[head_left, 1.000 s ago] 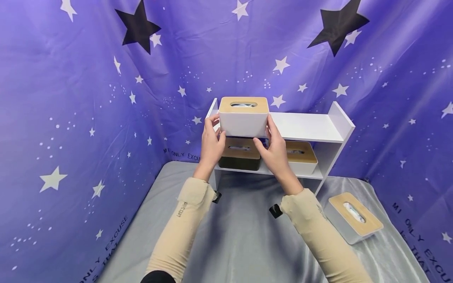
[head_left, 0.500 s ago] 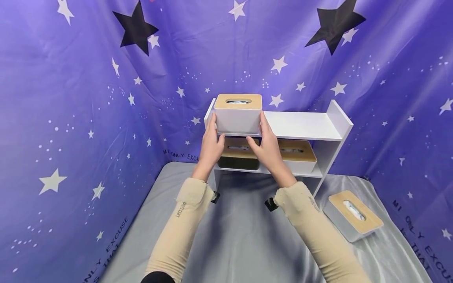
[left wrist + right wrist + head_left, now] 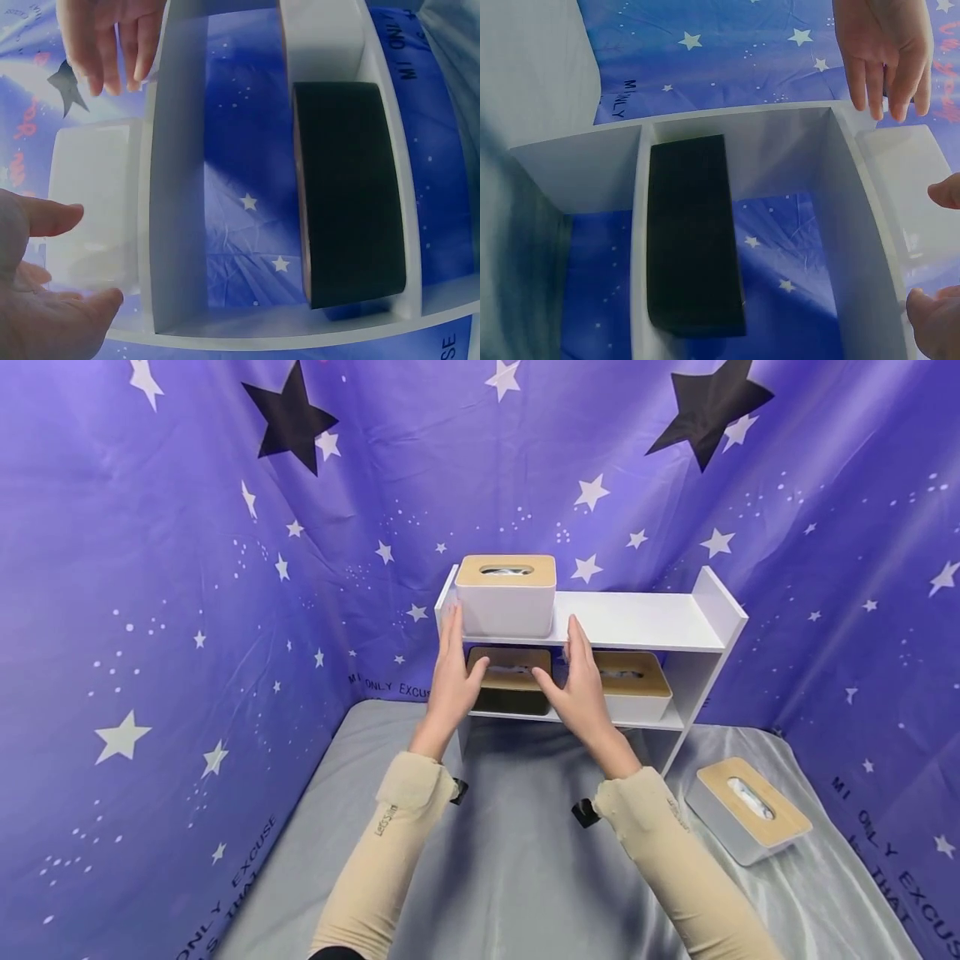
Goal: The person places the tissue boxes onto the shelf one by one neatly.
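A white tissue box point(image 3: 507, 614) with a light wooden lid stands upright on the top board of a white shelf point(image 3: 637, 620), against its left end panel. My left hand point(image 3: 453, 681) has straight fingers at the box's lower left side, thumb held apart. To the right of the box, my right hand point(image 3: 581, 693) is spread and separated from it by a gap. In the left wrist view my left hand point(image 3: 45, 292) shows by the white box point(image 3: 97, 206). Below, a dark tissue box point(image 3: 513, 702) sits on the lower board, partly hidden by my thumbs.
Another white tissue box point(image 3: 637, 702) stands on the lower board at the right. A further tissue box with a wooden lid point(image 3: 753, 802) lies on the grey cloth point(image 3: 517, 860) at the right. Purple star-patterned curtains point(image 3: 187, 610) surround the shelf.
The white tissue box has moved slightly left and come to rest on the top board. Both hands have let go; the right hand has drawn away to the right and down.
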`<state>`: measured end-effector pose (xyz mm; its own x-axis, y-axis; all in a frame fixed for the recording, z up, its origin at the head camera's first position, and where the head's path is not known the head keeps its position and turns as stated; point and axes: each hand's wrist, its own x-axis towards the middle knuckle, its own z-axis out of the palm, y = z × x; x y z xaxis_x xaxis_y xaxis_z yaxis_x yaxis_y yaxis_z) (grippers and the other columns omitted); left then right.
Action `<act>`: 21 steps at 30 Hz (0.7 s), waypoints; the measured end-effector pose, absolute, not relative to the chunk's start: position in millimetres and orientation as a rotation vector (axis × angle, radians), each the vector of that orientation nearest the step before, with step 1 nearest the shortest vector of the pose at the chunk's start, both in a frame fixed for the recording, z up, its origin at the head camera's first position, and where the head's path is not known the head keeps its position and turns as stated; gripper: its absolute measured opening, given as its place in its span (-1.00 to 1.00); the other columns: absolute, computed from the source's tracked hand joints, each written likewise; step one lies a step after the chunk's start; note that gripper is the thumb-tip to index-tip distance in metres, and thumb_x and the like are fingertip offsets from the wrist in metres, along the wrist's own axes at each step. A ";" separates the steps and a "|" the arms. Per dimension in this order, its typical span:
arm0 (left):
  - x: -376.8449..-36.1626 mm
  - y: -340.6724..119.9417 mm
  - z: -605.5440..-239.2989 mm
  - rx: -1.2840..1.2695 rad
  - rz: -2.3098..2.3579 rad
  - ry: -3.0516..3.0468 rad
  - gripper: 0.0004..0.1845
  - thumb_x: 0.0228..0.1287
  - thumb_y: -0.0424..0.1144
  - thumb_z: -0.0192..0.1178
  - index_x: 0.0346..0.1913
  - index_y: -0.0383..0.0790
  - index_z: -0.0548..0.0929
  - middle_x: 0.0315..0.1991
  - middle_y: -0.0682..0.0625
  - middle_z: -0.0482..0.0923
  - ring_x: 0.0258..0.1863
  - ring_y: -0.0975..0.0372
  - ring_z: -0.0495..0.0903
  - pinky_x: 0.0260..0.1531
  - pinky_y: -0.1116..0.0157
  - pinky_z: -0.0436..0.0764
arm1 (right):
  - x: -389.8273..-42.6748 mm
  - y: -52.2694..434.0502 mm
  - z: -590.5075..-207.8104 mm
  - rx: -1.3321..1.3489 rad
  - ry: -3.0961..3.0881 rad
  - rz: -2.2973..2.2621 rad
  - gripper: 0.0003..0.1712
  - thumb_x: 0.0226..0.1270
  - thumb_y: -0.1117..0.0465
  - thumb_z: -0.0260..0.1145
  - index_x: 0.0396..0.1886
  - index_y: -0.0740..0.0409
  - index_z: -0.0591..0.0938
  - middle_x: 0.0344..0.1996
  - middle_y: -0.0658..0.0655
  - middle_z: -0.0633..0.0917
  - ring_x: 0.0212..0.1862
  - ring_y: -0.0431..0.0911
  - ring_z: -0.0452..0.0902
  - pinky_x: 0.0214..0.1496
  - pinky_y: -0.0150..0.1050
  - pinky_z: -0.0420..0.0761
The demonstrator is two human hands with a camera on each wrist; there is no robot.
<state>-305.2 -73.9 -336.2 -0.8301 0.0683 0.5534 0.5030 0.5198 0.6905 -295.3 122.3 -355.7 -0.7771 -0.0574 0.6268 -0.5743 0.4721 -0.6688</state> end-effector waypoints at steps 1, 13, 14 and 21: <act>-303.3 -73.7 -338.2 -0.476 -1.252 -2.291 -0.14 0.38 -0.45 0.13 0.62 -0.15 -0.08 0.64 -0.08 -0.15 0.62 0.11 -0.08 0.61 0.11 0.08 | -293.3 124.8 -358.5 0.525 -2.189 1.276 0.00 0.34 0.30 0.33 0.59 0.34 -0.06 0.59 0.34 0.01 0.59 0.13 0.01 0.58 -0.01 0.27; -282.2 -62.9 -369.0 -0.581 -1.326 -2.214 -0.27 0.32 -0.52 0.15 0.53 -0.20 0.23 0.56 -0.11 0.17 0.54 0.08 0.19 0.43 0.05 0.42 | -265.3 160.1 -401.2 0.504 -2.082 1.242 -0.09 0.26 0.46 0.34 0.55 0.28 0.15 0.56 0.30 0.14 0.51 0.21 0.18 0.50 0.09 0.32; -281.7 -61.0 -371.2 -0.594 -1.335 -2.212 -0.28 0.31 -0.53 0.14 0.53 -0.20 0.25 0.55 -0.11 0.18 0.54 0.08 0.20 0.41 0.04 0.45 | -262.7 164.4 -406.3 0.493 -2.075 1.236 -0.10 0.25 0.48 0.34 0.55 0.29 0.17 0.55 0.31 0.15 0.50 0.23 0.19 0.50 0.05 0.32; -280.1 -45.8 -386.6 -0.647 -1.388 -2.222 -0.29 0.29 -0.53 0.17 0.50 -0.17 0.30 0.52 -0.13 0.25 0.49 0.06 0.29 0.40 0.13 0.47 | -242.6 196.4 -443.0 0.333 -2.093 1.164 -0.12 0.18 0.47 0.39 0.49 0.38 0.23 0.47 0.43 0.24 0.42 0.34 0.26 0.40 -0.73 0.19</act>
<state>-280.1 -45.8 -386.6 -0.7941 0.1554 0.5875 0.5962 0.3869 0.7035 -242.6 196.4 -443.0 -0.7160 0.1104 0.6893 -0.5272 0.5617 -0.6376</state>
